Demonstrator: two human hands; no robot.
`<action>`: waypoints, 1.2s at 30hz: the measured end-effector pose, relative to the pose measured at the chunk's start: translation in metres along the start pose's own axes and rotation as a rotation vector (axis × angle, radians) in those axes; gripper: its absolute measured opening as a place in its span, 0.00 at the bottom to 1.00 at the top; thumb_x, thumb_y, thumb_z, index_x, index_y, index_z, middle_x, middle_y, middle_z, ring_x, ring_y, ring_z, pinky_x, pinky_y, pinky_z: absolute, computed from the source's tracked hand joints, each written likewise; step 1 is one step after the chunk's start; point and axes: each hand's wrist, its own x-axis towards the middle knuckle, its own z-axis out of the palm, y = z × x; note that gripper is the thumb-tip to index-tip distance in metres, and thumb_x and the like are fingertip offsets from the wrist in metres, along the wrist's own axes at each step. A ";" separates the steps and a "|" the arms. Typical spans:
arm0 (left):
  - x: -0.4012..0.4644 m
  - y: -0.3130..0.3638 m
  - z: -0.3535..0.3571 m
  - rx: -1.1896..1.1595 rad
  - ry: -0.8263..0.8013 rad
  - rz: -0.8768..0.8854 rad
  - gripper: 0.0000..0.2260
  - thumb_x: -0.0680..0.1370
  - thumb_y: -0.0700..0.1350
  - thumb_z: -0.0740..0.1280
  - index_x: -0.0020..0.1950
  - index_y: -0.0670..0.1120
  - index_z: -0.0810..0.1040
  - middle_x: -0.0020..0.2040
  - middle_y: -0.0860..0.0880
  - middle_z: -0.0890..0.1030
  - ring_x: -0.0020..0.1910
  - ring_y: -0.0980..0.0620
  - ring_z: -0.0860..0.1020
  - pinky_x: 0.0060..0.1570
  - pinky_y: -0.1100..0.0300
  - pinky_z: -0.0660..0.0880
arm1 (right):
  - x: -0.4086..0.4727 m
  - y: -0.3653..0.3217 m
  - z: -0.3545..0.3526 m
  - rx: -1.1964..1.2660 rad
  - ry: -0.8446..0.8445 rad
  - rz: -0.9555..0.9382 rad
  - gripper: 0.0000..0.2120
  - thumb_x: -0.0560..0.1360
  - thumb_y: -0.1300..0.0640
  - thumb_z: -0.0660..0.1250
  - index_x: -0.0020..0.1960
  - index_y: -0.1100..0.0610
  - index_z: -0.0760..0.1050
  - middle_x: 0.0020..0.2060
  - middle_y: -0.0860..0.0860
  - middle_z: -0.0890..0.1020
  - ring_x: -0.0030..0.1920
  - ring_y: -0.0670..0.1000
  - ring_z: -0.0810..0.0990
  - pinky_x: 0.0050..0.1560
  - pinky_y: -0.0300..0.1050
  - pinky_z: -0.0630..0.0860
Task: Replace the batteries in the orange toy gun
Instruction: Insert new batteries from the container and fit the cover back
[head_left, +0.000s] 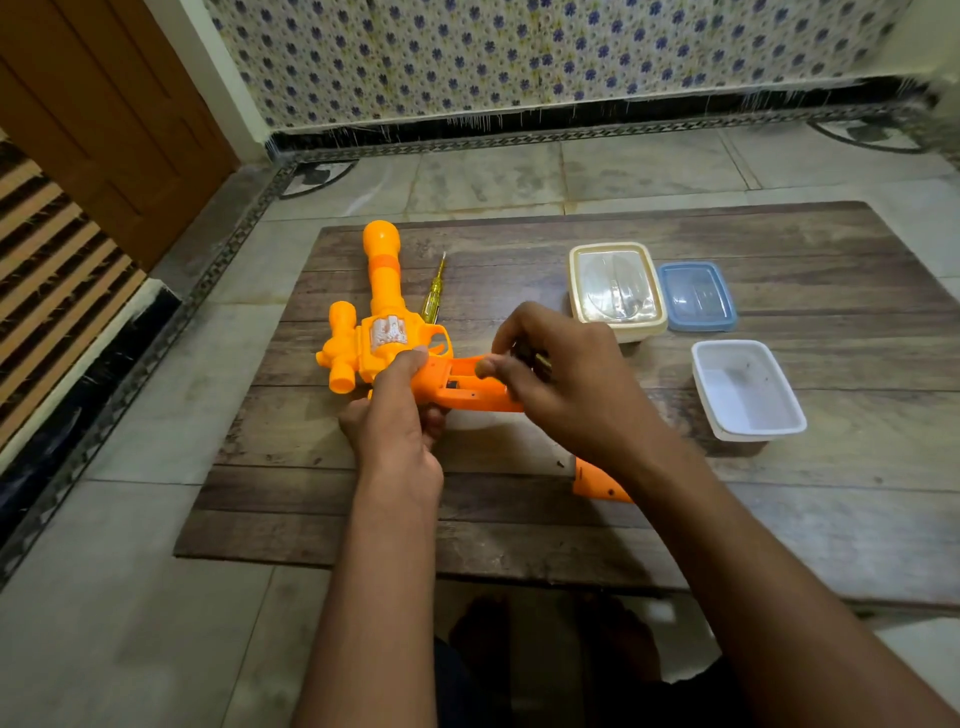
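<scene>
- The orange toy gun (384, 332) is seen lying on the wooden board (779, 519), left of centre, barrel pointing away from the person and grip pointing right.
- The battery bay in the grip is exposed; the orange cover (597, 480) lies on the board nearer the person than the gun, partly hidden under the right forearm.
- Step in hand, as judged: a battery is being taken out of, or put into, the open grip. Which of the two cannot be told.
- For a clean result, the gun should be kept pinned flat so the grip does not twist, the cell should be worked along the line of the bay rather than levered sideways, and polarity should be checked against the spring end before seating.
- Left hand (400, 410): fingers are curled round the gun body just behind the trigger guard, thumb laid on top; the gun is grasped and steadied.
- Right hand (561, 379): fingers are curled over the far end of the grip, thumb tip pressed at the bay opening. A dark object, probably a battery, is glimpsed under the fingers; what exactly is pinched cannot be confirmed.
- A yellow screwdriver (434, 296) lies just beside the barrel, on its right, untouched.
- Right of the gun, well apart from it: a cream lidded box (615, 291), a blue lid (696, 296) and an open white tub (748, 389).
</scene>
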 end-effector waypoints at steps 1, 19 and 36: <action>0.000 0.000 -0.001 0.010 -0.008 0.002 0.12 0.73 0.44 0.78 0.47 0.51 0.75 0.49 0.46 0.84 0.44 0.48 0.83 0.34 0.59 0.76 | 0.000 -0.001 0.001 -0.028 0.016 -0.017 0.08 0.77 0.53 0.74 0.49 0.57 0.79 0.37 0.46 0.80 0.36 0.43 0.76 0.37 0.38 0.74; 0.015 -0.004 0.001 -0.163 -0.133 -0.085 0.16 0.77 0.37 0.73 0.64 0.43 0.78 0.52 0.41 0.85 0.46 0.44 0.86 0.30 0.54 0.83 | 0.005 0.001 -0.006 -0.087 -0.062 -0.037 0.06 0.77 0.57 0.72 0.48 0.56 0.88 0.38 0.49 0.83 0.34 0.42 0.75 0.37 0.29 0.66; 0.019 -0.006 0.001 -0.190 -0.152 -0.077 0.22 0.78 0.37 0.73 0.71 0.42 0.76 0.61 0.40 0.84 0.47 0.45 0.86 0.28 0.54 0.82 | 0.005 0.000 -0.009 0.400 -0.179 0.702 0.25 0.74 0.41 0.75 0.42 0.66 0.81 0.29 0.54 0.73 0.24 0.47 0.67 0.28 0.42 0.64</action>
